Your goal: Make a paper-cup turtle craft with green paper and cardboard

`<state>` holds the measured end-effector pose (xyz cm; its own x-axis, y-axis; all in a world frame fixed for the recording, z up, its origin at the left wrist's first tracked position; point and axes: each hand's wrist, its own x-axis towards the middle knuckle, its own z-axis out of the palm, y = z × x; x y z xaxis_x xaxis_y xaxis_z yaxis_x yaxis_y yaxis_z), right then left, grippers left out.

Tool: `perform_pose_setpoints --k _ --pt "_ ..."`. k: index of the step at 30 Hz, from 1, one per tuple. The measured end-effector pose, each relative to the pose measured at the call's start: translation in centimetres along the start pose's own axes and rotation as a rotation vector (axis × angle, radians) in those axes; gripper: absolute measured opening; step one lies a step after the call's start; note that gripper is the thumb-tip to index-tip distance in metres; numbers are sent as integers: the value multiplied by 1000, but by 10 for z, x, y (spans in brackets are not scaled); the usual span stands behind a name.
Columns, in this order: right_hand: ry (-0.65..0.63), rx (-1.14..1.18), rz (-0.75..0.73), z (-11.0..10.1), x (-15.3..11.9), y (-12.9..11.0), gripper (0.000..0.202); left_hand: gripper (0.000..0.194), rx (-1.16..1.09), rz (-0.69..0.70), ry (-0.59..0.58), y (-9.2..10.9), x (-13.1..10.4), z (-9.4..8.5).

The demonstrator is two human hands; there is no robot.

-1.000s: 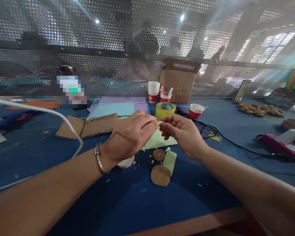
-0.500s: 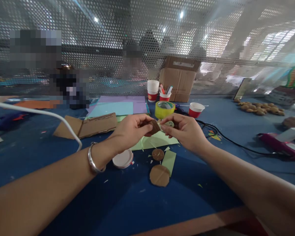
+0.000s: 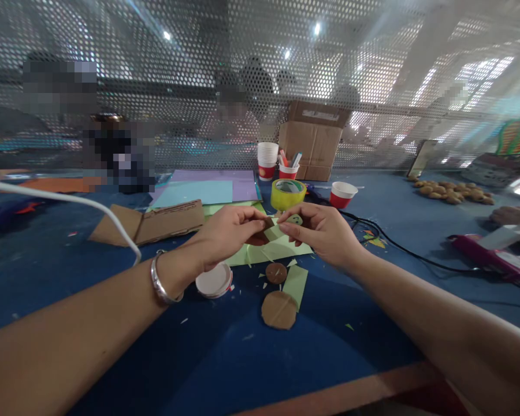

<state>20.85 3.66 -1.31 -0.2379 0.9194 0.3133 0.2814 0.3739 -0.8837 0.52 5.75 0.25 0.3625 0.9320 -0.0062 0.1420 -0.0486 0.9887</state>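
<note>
My left hand [image 3: 236, 230] pinches a small brown cardboard piece, largely hidden by its fingers. Against it lies a light green paper piece [image 3: 274, 232], whose right end my right hand [image 3: 323, 230] pinches. A pale green tab with dark marks [image 3: 295, 219] shows at the right fingers. Below the hands, a small brown disc [image 3: 276, 273] and a larger cardboard disc [image 3: 278, 310] lie on the blue table, beside a green paper strip [image 3: 297, 284]. White round lids [image 3: 214, 279] rest under my left wrist.
Behind the hands stand a yellow tape roll [image 3: 288, 194], a red-white cup [image 3: 342, 195], stacked cups [image 3: 267, 160] and a cardboard box [image 3: 312, 141]. Folded cardboard [image 3: 170, 223] and a white cable [image 3: 82, 202] are left. A purple device [image 3: 487, 254] and another person's hand [image 3: 513, 216] are right.
The green paper now lies across the cardboard piece between my fingers, where mostly brown showed before. The whole view has shifted slightly.
</note>
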Motion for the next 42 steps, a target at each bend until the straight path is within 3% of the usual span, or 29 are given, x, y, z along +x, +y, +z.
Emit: perform_pose_setpoints --k 4,7,18,26,42 --pt "11 -62 -14 1 1 4 22 16 -63 -16 -58 1 -3 3" --pt "16 -69 -20 1 1 4 21 12 -68 29 -100 0 -5 3" --pt "24 57 45 3 0 3 31 10 -45 61 -59 -7 -3 1" --pt "-25 176 70 5 2 3 28 18 -157 61 -77 -7 -6 4" --pt "-49 144 91 4 1 3 30 24 -65 -28 -103 -4 -9 3"
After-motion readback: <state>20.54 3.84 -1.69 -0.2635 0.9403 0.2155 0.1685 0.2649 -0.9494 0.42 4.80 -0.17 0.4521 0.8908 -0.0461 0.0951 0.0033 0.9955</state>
